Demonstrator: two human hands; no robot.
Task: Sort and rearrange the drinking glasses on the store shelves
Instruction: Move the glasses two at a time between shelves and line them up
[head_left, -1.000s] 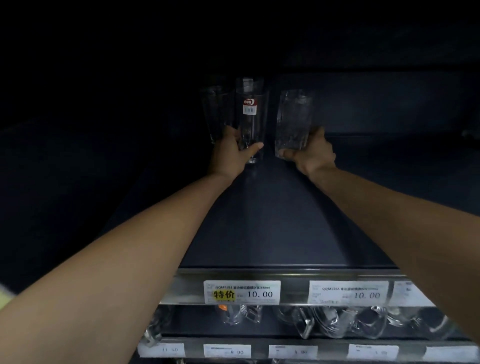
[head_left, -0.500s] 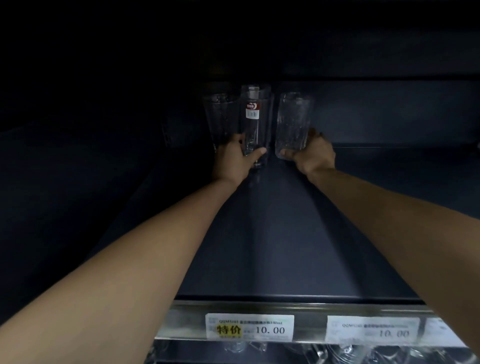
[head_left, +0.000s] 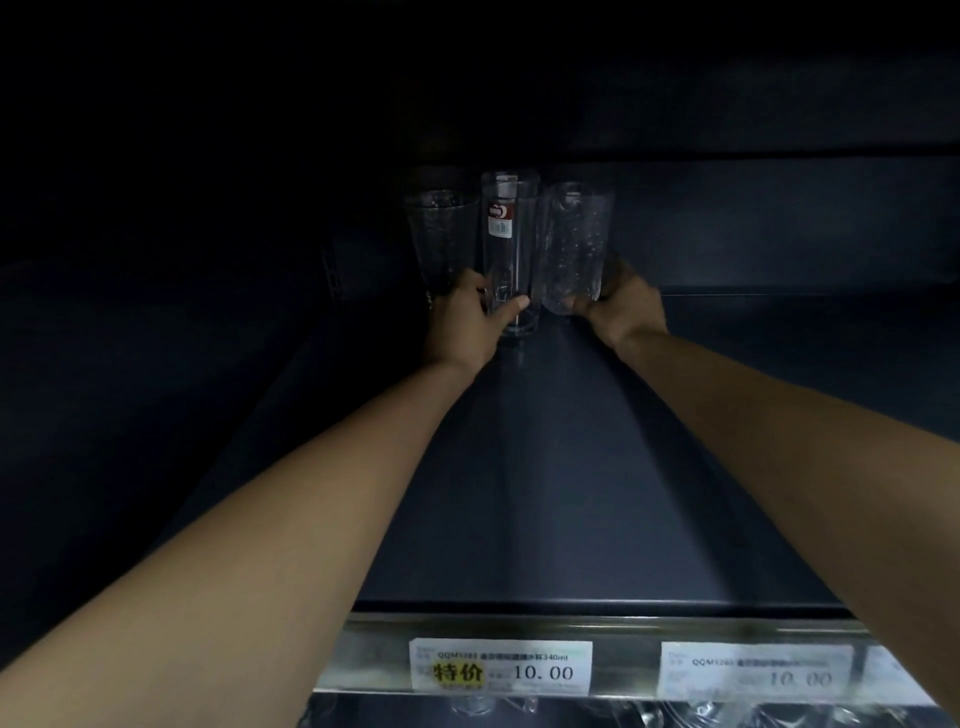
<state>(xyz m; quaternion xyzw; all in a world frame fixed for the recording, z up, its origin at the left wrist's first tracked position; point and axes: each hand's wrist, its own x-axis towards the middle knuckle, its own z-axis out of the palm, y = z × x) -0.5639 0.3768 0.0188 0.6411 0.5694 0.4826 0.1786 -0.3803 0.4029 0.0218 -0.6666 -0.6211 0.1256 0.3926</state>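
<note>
Three glasses are standing at the shelf's (head_left: 545, 493) back edge: a left glass (head_left: 441, 239), a labelled glass (head_left: 506, 249) and a right glass (head_left: 574, 244). Two whole price tags (head_left: 501, 667) (head_left: 756, 670) are hanging along its front edge.

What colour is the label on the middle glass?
The label on the middle glass is red on top and white below, seen in the head view.

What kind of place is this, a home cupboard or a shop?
Most likely a shop's glassware aisle: printed price tags reading 10.00 sit in the metal rail on the front of the shelf, a stickered glass and a textured glass are at the back, and more glassware shows below.
</note>
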